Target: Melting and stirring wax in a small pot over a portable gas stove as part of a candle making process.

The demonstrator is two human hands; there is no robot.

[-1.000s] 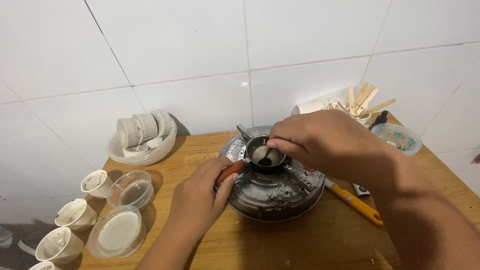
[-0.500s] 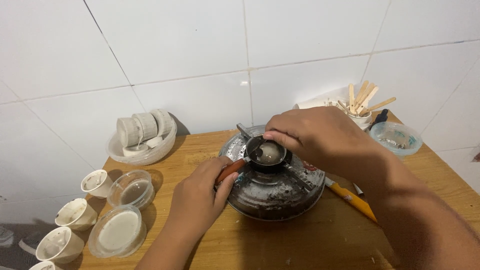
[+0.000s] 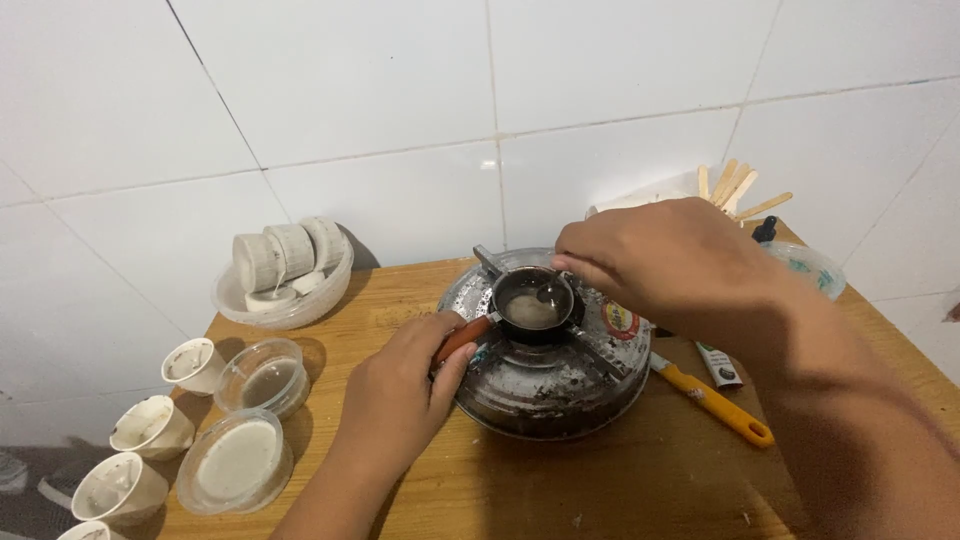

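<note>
The small pot [image 3: 532,303] is dark metal with a reddish-brown handle [image 3: 462,340]. The burner [image 3: 545,385] is grey, blotched black. The tool [image 3: 715,402] is yellow-handled. The table [image 3: 620,480] is honey-coloured wood grain; the wall tiles [image 3: 350,100] are white.

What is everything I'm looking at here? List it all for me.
small pot: one, dark metal with reddish handle, on the burner
burner: one, round, sooty metal, table centre
stirrer: one, thin, dipped in the pot
plastic bowl: one, clear, holds pale grey cylinders, back left
lidded tubs: two, clear, front left
paper cups: four, white, left edge
wooden sticks: several, tan, back right
yellow-handled tool: one, right of burner
table: one, wooden
left hand: grips the pot handle
right hand: holds the stirrer
</note>
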